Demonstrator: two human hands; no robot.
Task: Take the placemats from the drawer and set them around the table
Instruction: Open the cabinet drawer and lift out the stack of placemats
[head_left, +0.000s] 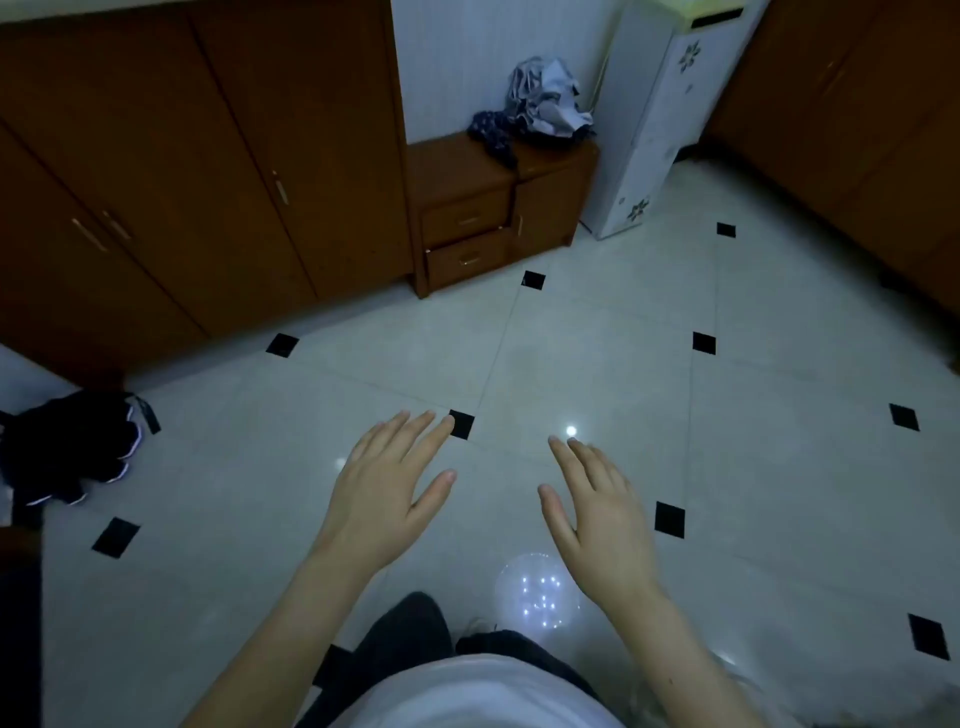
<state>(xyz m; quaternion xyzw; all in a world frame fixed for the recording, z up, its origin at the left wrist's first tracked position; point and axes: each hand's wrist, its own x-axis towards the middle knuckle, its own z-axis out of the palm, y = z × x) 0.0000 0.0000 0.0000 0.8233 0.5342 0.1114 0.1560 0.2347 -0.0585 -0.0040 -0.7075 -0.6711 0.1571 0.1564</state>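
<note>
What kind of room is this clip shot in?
Probably a bedroom or living space at home: wooden wardrobe doors, a small drawer cabinet with crumpled clothes on top, glossy tiled floor.

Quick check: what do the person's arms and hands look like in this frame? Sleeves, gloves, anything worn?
Both forearms are bare up to the frame edge; no sleeves show. The left hand and right hand have no gloves, and no rings, watch or bands are visible. Nails look short and unpainted. Below them, a white top and dark trousers show.

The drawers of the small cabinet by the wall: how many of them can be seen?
2. The upper drawer sits directly above the lower drawer, both on the small cabinet's left half. Others may be hidden.
</note>
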